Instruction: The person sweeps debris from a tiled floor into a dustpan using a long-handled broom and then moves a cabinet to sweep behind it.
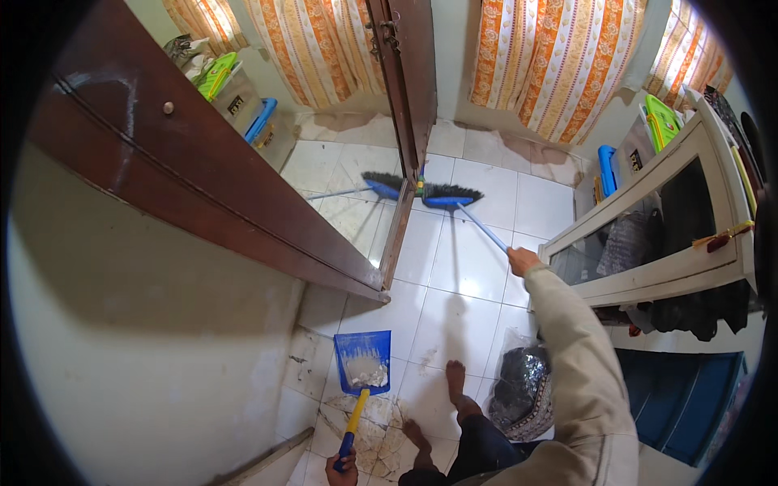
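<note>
My right hand (pixel 524 260) is closed around the pale blue handle of a broom (pixel 450 202), with my arm stretched forward. The broom has a blue head and dark bristles, which lie on the white tile floor against the foot of the mirrored wardrobe door. Low in the view, my left hand (pixel 342 467) grips the blue end of a dustpan's yellow handle. The blue dustpan (pixel 362 348) is near the floor, left of my bare feet, with whitish debris in its pan. Whether the pan touches the tiles I cannot tell.
A dark wood wardrobe (pixel 203 174) with a mirror (pixel 348 162) reflecting the broom stands at left. On the right are a white glass-fronted cabinet (pixel 648 287), a plastic-wrapped bundle (pixel 523 389) on the floor and a dark blue drawer unit (pixel 681 397). Cracked tiles (pixel 377 441) lie near my feet.
</note>
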Demonstrator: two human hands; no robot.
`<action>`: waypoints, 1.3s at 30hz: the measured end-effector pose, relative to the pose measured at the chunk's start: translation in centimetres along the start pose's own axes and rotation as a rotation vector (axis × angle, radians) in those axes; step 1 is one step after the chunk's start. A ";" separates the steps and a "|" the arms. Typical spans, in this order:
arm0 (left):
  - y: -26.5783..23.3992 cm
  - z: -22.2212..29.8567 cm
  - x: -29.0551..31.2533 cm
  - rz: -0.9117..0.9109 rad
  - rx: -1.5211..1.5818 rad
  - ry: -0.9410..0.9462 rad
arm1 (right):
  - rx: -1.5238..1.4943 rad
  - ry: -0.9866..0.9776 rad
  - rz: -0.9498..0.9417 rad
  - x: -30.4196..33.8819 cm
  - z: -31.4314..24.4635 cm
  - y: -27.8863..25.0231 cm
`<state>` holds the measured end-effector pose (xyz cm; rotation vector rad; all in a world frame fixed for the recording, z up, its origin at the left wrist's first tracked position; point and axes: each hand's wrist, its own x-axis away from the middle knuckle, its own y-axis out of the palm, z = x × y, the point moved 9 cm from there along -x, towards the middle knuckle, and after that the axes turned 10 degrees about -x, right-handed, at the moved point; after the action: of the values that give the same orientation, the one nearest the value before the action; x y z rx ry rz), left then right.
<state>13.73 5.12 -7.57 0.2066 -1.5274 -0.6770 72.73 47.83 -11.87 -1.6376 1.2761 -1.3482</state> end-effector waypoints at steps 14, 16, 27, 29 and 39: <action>-2.6 3.2 -1.6 -0.008 -0.139 0.006 | -0.385 0.011 -0.117 25.0 -1.2 -8.1; -2.6 3.3 -1.1 -0.042 -0.165 -0.026 | -0.309 0.020 -0.049 21.5 -0.6 -4.6; -7.2 4.7 2.1 -0.004 -0.199 -0.029 | 0.048 0.001 -0.340 24.9 -10.8 6.8; -7.7 5.2 2.2 0.006 -0.219 -0.016 | 0.082 -0.066 -0.343 28.0 -10.4 7.0; -12.0 8.4 2.2 0.127 -0.309 -0.060 | -0.115 0.092 -0.392 47.0 -10.0 1.4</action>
<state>2.13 -3.28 -11.48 -0.1444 -1.4572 -0.8122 62.48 3.91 4.66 -2.0020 1.1403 -1.6204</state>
